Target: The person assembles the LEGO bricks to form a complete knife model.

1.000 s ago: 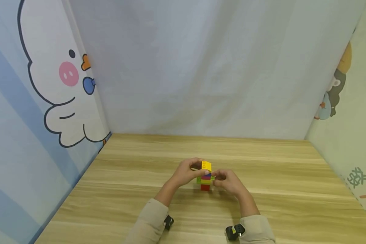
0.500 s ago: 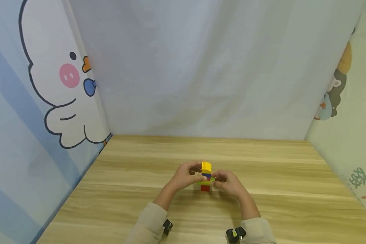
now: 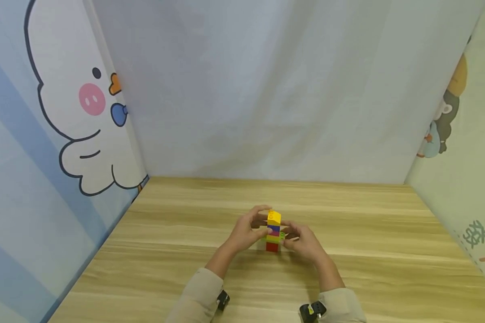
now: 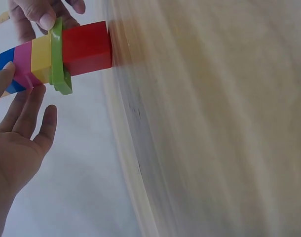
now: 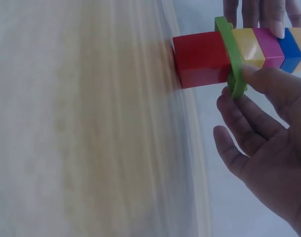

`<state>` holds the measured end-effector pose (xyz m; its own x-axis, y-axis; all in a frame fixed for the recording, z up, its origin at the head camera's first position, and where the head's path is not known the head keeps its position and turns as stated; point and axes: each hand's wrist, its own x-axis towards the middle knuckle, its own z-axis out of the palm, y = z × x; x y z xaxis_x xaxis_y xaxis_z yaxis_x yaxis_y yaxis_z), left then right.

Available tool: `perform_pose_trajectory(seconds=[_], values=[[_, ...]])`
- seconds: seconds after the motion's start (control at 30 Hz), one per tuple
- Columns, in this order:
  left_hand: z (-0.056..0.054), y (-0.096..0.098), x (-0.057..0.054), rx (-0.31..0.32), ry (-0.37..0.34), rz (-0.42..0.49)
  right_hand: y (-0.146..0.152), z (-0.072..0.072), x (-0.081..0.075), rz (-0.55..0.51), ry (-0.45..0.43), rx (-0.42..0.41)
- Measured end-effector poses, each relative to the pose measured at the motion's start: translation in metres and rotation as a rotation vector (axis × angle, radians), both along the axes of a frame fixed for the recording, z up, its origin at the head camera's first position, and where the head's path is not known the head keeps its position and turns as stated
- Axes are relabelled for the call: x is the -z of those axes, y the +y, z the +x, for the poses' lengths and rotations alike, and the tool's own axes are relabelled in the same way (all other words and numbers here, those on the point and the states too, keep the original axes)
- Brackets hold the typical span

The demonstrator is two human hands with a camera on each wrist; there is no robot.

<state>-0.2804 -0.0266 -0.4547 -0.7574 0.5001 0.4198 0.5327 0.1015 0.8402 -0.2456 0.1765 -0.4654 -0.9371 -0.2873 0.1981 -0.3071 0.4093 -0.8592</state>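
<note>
A small tower of toy building blocks stands upright on the wooden table [image 3: 178, 224]. Its base is a red block [image 3: 272, 247], with a flat green piece [image 4: 56, 54] across it. Above come a yellow block [image 5: 249, 43], a magenta block [image 5: 268, 47], a blue block [image 4: 7, 60] and a yellow top block [image 3: 274, 218]. My left hand [image 3: 242, 234] holds the upper blocks, thumb at the blue and magenta ones, fingers behind. From the other side my right hand [image 3: 306, 242] pinches the protruding end of the green piece, its thumb close by the yellow block.
Pale cloth [image 3: 242, 89] hangs behind the table's far edge. A cartoon-printed panel [image 3: 64, 112] borders the left side, and another printed panel [image 3: 448, 193] borders the right. Black wrist devices [image 3: 313, 310] sit by the beige sleeves.
The left thumb slid lower on the tower, then slightly back up, and the left fingers rose behind the top block. The right index finger has straightened behind the tower, which has turned slightly.
</note>
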Motion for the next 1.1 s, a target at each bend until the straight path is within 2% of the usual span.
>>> perform_pose_trajectory(seconds=[0.17,0.37,0.67,0.8,1.03,1.1], values=[[-0.003,0.004,0.003,-0.049,0.0,-0.015,-0.001,0.0,0.001,-0.017,0.008,-0.005],[-0.007,0.011,0.003,-0.115,0.009,-0.013,-0.006,-0.001,0.0,-0.007,0.03,0.046],[-0.011,0.015,0.003,-0.122,-0.074,0.02,-0.009,-0.005,-0.001,0.024,0.014,0.105],[-0.012,0.015,0.003,-0.116,-0.071,0.011,-0.01,-0.005,-0.003,0.033,0.003,0.109],[0.007,0.011,-0.025,-0.05,-0.08,0.013,-0.01,-0.006,-0.004,0.033,0.001,0.118],[0.008,0.011,-0.027,-0.035,-0.092,-0.006,-0.011,-0.006,-0.004,0.036,0.015,0.116]])
